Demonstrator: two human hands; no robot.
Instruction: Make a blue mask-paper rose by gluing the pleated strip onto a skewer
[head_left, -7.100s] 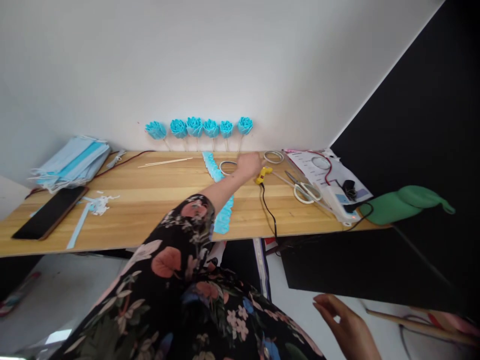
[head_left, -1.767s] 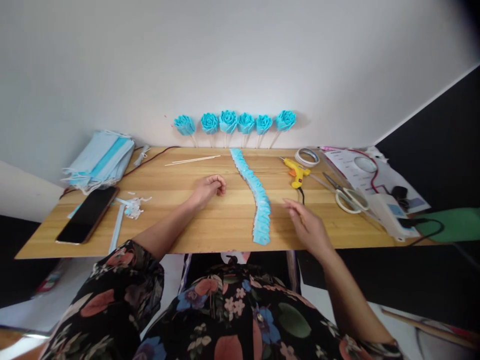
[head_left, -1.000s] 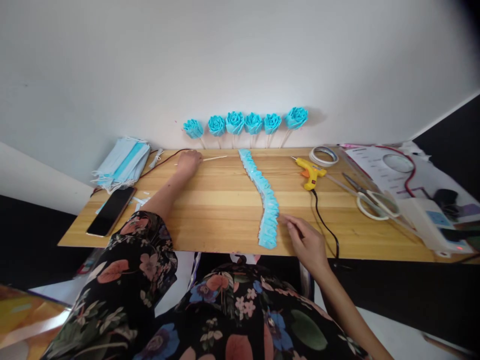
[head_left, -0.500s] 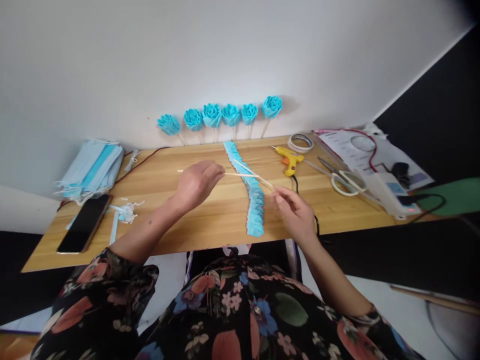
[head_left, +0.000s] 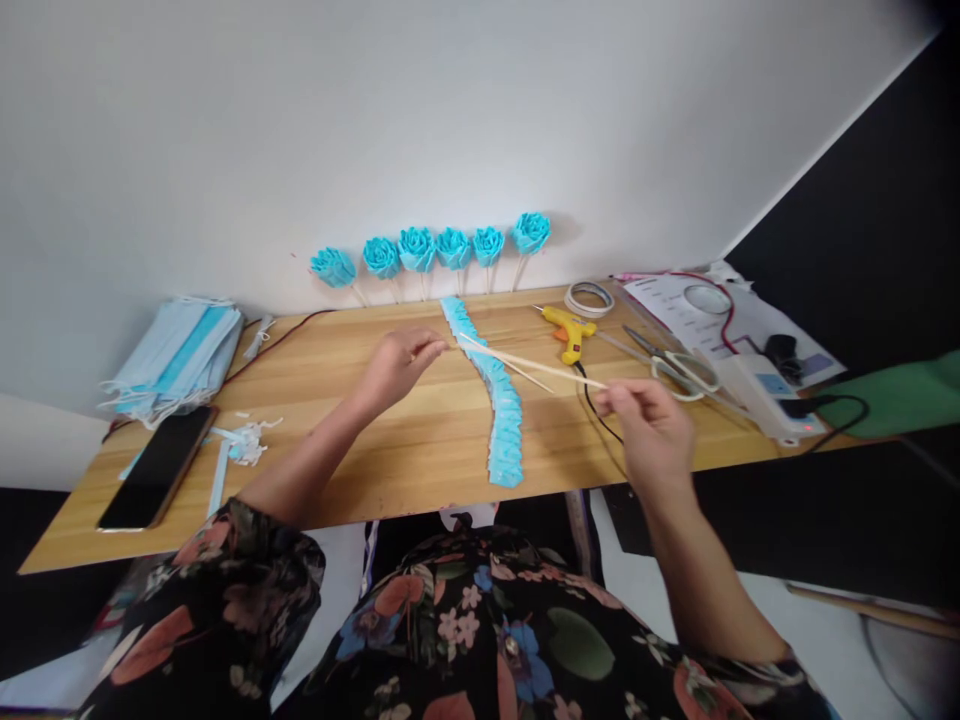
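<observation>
A thin wooden stick (head_left: 534, 363) is stretched between my hands above the table. My left hand (head_left: 405, 362) is closed in a pinch at its left end, and my right hand (head_left: 651, 428) grips the other end between thumb and fingers. Below it, a second wooden stick (head_left: 534, 378) lies slantwise across a pleated strip of light-blue material (head_left: 505, 430). That strip runs from the back of the table toward the front edge. Along the wall stand several blue rose-like flowers (head_left: 417, 249) on thin stems.
Right of the strip are a yellow glue gun (head_left: 571, 332), a tape roll (head_left: 589, 299), white-handled scissors (head_left: 686, 375) and a power strip (head_left: 761, 395). At left lie stacked face masks (head_left: 176, 350), a phone (head_left: 157, 470) and white-blue scraps (head_left: 251, 442). Cords cross the table.
My right hand has let go of the slanted stick, moved right, and now grips the stick from my left hand. My left hand has shifted to that stick's left end.
</observation>
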